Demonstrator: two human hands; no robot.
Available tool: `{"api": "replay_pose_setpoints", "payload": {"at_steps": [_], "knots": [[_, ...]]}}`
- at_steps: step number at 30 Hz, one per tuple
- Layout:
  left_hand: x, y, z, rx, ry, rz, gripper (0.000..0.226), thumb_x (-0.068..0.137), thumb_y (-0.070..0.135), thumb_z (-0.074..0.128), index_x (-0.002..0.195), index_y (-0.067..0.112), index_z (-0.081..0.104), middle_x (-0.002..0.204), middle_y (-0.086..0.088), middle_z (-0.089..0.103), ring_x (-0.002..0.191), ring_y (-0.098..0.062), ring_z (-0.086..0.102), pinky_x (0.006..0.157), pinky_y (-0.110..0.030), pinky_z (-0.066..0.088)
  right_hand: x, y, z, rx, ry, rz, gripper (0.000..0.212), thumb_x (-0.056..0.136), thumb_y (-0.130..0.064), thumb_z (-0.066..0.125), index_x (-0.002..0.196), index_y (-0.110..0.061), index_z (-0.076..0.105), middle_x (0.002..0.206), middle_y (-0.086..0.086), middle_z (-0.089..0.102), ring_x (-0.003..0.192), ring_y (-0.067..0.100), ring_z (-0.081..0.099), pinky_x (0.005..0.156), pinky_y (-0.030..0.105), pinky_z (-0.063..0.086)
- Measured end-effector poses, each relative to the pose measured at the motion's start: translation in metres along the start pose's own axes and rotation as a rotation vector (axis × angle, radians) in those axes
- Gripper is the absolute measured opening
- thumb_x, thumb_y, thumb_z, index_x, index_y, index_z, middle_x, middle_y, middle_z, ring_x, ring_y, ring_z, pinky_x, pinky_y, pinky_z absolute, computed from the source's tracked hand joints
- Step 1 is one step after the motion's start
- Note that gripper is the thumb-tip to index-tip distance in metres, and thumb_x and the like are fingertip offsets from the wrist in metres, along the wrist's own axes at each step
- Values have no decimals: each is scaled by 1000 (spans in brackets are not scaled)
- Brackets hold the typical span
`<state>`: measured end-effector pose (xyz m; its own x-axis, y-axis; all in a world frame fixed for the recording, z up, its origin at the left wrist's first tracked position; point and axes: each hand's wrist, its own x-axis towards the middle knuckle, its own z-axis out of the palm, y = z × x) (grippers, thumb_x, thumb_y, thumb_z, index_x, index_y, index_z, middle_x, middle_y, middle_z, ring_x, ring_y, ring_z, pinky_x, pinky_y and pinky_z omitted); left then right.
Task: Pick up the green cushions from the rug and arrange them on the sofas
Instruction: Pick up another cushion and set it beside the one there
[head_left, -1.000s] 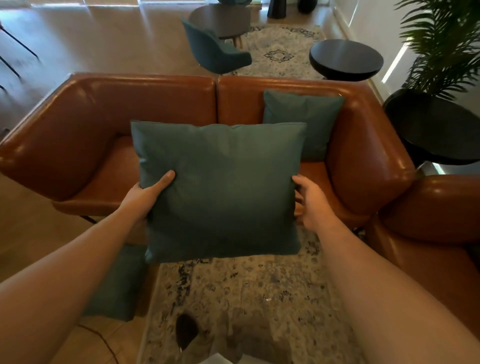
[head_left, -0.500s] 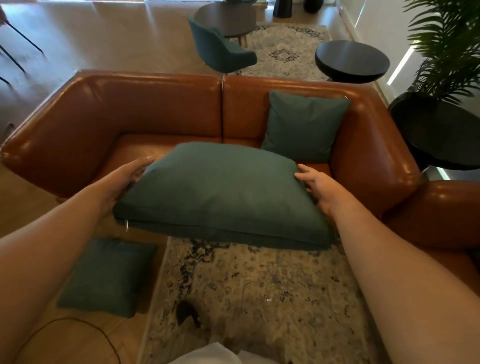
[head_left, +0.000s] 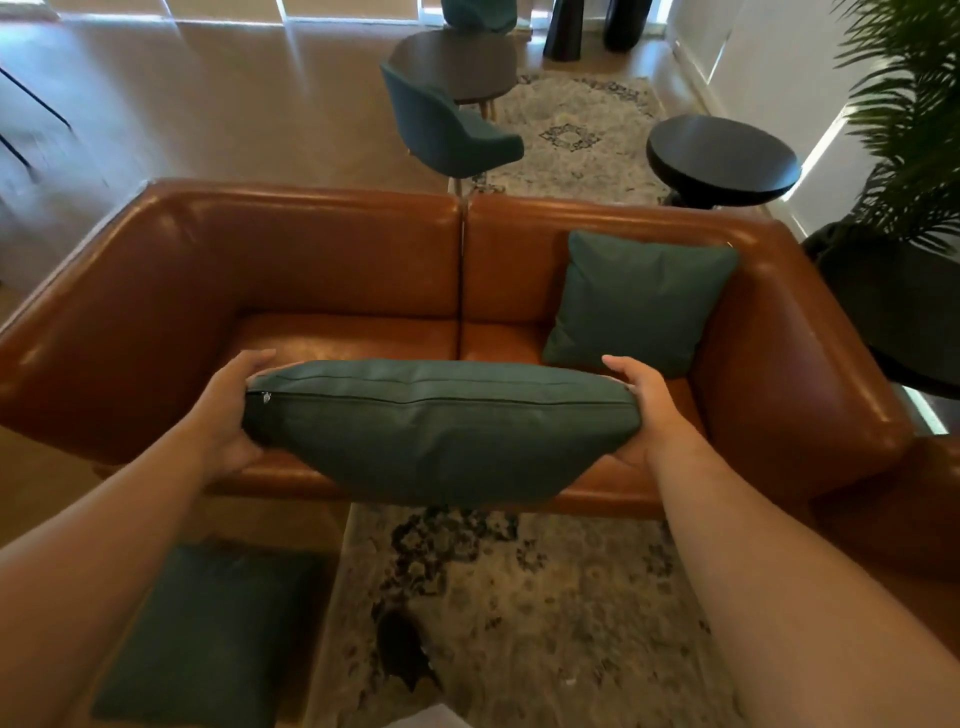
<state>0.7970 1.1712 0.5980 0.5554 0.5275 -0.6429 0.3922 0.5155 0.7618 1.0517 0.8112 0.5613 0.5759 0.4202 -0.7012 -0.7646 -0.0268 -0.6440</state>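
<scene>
I hold a green cushion (head_left: 441, 431) level in the air over the front edge of the brown leather sofa (head_left: 322, 270), its zip edge facing me. My left hand (head_left: 234, 410) grips its left end and my right hand (head_left: 641, 410) grips its right end. A second green cushion (head_left: 636, 301) leans upright in the sofa's right corner. A third green cushion (head_left: 208, 634) lies flat on the floor at the lower left, beside the patterned rug (head_left: 545, 613).
A second brown sofa (head_left: 893, 525) stands at the right edge. Behind the sofa are a teal chair (head_left: 447, 130), a round dark table (head_left: 722, 156) and another rug. A large potted plant (head_left: 914, 135) stands at the far right.
The cushion has tipped from upright and facing me to level, and moved forward over the sofa seat. My view has come closer to the sofa.
</scene>
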Motion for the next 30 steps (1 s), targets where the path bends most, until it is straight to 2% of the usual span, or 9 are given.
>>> {"api": "replay_pose_setpoints", "payload": {"at_steps": [3, 6, 10, 14, 18, 20, 24, 27, 30], "knots": [[39, 37, 0, 110, -32, 26, 36, 94, 41, 65, 120, 17, 66, 121, -14, 68, 100, -29, 67, 86, -44, 53, 24, -13, 37, 142, 75, -62, 56, 98, -54, 62, 125, -8, 76, 124, 17, 79, 116, 35, 72, 101, 46, 56], [78, 74, -2, 226, -101, 53, 59, 88, 40, 73, 143, 28, 56, 135, -10, 58, 116, -35, 63, 99, -52, 54, 44, -29, 68, 241, 158, -129, 57, 96, -61, 64, 127, -15, 76, 124, 14, 79, 119, 34, 71, 104, 45, 56], [123, 112, 5, 362, -69, 187, 92, 68, 42, 90, 149, 33, 48, 134, -2, 58, 116, -32, 64, 89, -55, 61, 71, -51, 96, 237, 261, -156, 60, 88, -68, 72, 126, -21, 73, 121, 9, 77, 115, 32, 70, 96, 44, 58], [163, 145, 37, 505, 132, 360, 45, 85, 45, 83, 120, 21, 71, 108, -1, 74, 92, -18, 71, 59, -30, 58, 106, -78, 102, 112, 398, -189, 56, 87, -60, 77, 124, -20, 64, 118, 5, 71, 114, 28, 66, 106, 50, 55], [196, 166, 71, 451, 96, 432, 19, 94, 41, 76, 103, 25, 74, 98, 3, 76, 87, -14, 71, 62, -27, 54, 131, -110, 92, -307, 571, -235, 30, 97, -48, 72, 98, -18, 65, 117, 5, 65, 112, 25, 56, 106, 48, 50], [217, 176, 92, 411, 89, 428, 10, 96, 40, 74, 95, 30, 73, 97, 5, 76, 88, -13, 72, 66, -25, 55, 150, -124, 85, -623, 507, -261, 32, 99, -59, 66, 90, -28, 66, 125, 6, 66, 113, 23, 56, 102, 44, 48], [263, 201, 133, 331, 133, 387, 12, 98, 37, 73, 93, 26, 73, 96, 0, 77, 87, -17, 74, 63, -27, 56, 194, -159, 80, -1108, 273, -241, 79, 83, -89, 60, 116, -17, 65, 119, 2, 65, 110, 22, 62, 92, 40, 51], [303, 220, 159, 272, 206, 342, 14, 96, 36, 76, 99, 23, 74, 101, -4, 77, 94, -23, 74, 69, -34, 59, 233, -194, 78, -1249, 124, -202, 106, 67, -95, 69, 143, -23, 53, 145, 3, 59, 126, 25, 61, 108, 48, 53], [337, 236, 187, 299, 262, 321, 16, 95, 38, 76, 100, 23, 74, 102, -4, 76, 98, -26, 72, 73, -36, 58, 268, -229, 88, -1446, -119, -93, 130, 67, -92, 75, 170, -35, 19, 170, 2, 39, 150, 32, 46, 120, 51, 42]]}}
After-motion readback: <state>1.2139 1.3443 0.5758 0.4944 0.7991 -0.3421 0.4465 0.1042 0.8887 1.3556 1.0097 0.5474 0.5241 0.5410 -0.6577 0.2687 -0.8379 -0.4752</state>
